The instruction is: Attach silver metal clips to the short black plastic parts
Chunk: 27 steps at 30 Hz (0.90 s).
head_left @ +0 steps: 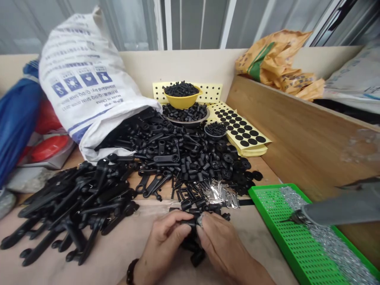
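Note:
At the front middle of the table, my left hand [166, 241] closes its thumb and fingers round a black plastic part [187, 224]. My right hand [221, 245] presses its fingers against the same part from the other side, and a small pale bit shows at its fingertips, too small to name. More black pieces [197, 257] lie under and between my hands, partly hidden by them. Just beyond my fingers are loose black screws [185, 190], shiny metal clips [221, 193] and short black cylinders [192, 168].
Black arm-shaped parts [77, 206] are heaped at left, near a white sack [86, 79] spilling more. A yellow bowl [181, 101], sticker sheets [247, 132] and a wooden partition [285, 126] stand behind. At right, a power screwdriver [341, 206] hangs over a green tray [276, 225] of screws.

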Available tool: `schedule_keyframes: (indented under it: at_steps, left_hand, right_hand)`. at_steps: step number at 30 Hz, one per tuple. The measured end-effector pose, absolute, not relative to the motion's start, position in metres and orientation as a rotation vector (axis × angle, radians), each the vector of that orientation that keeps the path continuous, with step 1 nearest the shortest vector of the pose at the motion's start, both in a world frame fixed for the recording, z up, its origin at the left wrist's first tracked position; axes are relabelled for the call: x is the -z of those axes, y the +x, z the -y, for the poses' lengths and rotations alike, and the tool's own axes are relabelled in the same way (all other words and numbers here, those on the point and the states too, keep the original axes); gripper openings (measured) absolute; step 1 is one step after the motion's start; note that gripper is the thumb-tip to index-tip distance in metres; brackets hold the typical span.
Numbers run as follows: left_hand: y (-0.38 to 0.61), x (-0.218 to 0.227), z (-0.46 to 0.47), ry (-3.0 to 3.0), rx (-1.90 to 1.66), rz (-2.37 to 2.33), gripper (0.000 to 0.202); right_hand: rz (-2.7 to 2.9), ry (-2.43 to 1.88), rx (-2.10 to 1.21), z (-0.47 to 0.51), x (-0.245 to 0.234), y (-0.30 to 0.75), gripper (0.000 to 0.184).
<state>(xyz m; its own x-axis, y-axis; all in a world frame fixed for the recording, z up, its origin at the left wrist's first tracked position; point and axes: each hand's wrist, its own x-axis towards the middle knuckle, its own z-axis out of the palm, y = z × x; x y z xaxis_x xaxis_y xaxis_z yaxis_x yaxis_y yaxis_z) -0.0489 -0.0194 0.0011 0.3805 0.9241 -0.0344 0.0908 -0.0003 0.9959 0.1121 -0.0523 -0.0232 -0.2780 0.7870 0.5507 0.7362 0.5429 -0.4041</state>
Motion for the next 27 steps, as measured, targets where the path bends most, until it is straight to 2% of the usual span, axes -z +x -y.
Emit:
schedule_keyframes:
  at_steps: [5, 16, 23, 27]
  left_hand:
    - [-0.054, 0.007, 0.028, 1.259, -0.809, -0.944, 0.022]
    - [-0.053, 0.011, 0.034, 1.24, -0.938, -1.023, 0.021]
    - [-0.049, 0.011, 0.033, 1.024, -0.862, -1.018, 0.03]
    - [-0.047, 0.01, 0.032, 1.065, -0.917, -1.079, 0.028]
  right_hand:
    - [2.169, -1.178, 0.066, 0.056, 0.019, 0.112, 0.025]
    - [2.146, -1.145, -0.072, 0.054, 0.022, 0.105, 0.026]
    - [2.203, -1.155, -0.008, 0.05, 0.022, 0.103, 0.024]
    - [2.203, -1.122, -0.138, 0.043, 0.02, 0.105, 0.027]
